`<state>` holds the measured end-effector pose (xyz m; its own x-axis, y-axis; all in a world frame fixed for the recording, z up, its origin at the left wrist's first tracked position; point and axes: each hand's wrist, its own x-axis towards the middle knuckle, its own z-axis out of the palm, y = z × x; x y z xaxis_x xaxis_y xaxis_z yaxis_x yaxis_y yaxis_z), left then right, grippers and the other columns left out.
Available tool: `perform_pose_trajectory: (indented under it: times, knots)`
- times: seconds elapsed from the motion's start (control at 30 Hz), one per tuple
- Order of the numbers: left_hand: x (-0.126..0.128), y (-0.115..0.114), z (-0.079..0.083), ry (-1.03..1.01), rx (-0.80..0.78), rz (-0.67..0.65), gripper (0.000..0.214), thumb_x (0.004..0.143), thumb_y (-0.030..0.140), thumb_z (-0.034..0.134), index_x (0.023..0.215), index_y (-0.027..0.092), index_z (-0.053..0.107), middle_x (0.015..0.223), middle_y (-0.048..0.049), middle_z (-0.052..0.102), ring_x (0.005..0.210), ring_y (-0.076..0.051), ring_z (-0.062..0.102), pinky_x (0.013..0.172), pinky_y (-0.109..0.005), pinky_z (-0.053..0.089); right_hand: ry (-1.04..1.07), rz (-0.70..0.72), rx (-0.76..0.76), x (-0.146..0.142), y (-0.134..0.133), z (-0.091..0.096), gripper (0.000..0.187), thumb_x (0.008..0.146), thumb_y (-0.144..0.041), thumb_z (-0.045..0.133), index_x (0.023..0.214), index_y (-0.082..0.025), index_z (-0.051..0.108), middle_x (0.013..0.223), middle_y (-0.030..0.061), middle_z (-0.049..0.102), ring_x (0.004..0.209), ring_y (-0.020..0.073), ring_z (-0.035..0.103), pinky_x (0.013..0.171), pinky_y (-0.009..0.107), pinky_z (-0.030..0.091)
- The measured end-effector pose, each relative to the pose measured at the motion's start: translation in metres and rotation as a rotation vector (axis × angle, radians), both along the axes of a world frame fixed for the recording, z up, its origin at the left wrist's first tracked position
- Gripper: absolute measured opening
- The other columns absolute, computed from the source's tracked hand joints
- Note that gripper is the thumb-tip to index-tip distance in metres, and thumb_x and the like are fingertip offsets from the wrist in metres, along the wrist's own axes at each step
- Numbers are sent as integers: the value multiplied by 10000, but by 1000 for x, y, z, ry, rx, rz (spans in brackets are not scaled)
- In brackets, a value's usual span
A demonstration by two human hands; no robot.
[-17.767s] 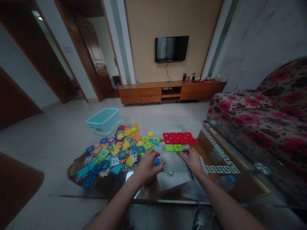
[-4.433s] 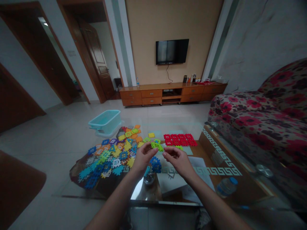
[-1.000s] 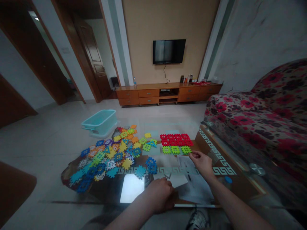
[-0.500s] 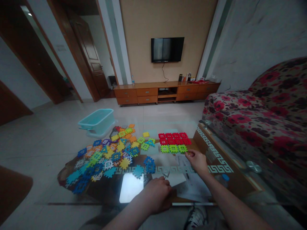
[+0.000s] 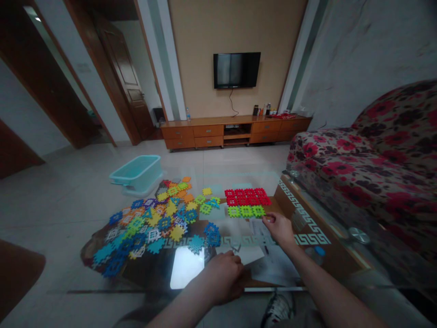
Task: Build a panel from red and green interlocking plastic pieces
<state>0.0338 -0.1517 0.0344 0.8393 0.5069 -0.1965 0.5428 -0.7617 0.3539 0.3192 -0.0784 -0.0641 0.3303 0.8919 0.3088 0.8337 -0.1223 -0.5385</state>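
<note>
At the right end of a row of lime-green interlocking window tiles, my right hand (image 5: 279, 228) has thumb and index finger pinched at the near corner of the last green tile (image 5: 258, 211). That tile lies flat in line with its neighbours. Behind it lie rows of red window tiles (image 5: 241, 200), edge to edge. My left hand (image 5: 227, 273) rests near the front edge of the glass table, fingers curled in; its palm side is hidden, so whether anything is in it cannot be seen. Blue tiles (image 5: 213, 235) lie just beyond it.
A large heap of mixed-colour tiles (image 5: 150, 223) covers the table's left side. Papers (image 5: 273, 262) and a blue-capped bottle (image 5: 319, 255) show near my right forearm. A teal bin (image 5: 138, 175) stands beyond the heap. A flowered sofa (image 5: 341, 150) is at the right.
The view has shifted very slightly. Both hands and the tiles stay in practically the same places, with my right fingers still at the last green tile's corner.
</note>
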Motion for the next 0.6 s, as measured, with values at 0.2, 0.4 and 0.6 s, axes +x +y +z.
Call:
perform_pose_trajectory:
  times: [0.2,0.4,0.6]
  knots:
    - [0,-2,5,26,-22,15,177,797,343,642,908,206,627,986,-71,670,974,-269,613,819,-365,514,-3,18,19,1,0,0,395,791,-470,557,888,-141,752,740,87,712,670,228,653,662,324,468]
    - [0,-2,8,40,-39,15,190,794,345,647,916,201,624,1008,-77,672,999,-280,616,831,-375,514,11,19,22,2,0,-1,429,787,-497,553,904,-132,747,705,77,695,650,224,646,654,323,467]
    - [0,-2,8,32,-27,15,171,814,336,621,921,203,620,999,-79,671,987,-274,618,825,-370,511,17,5,27,2,0,-1,423,774,-493,556,888,-133,747,713,80,693,662,231,649,662,332,467]
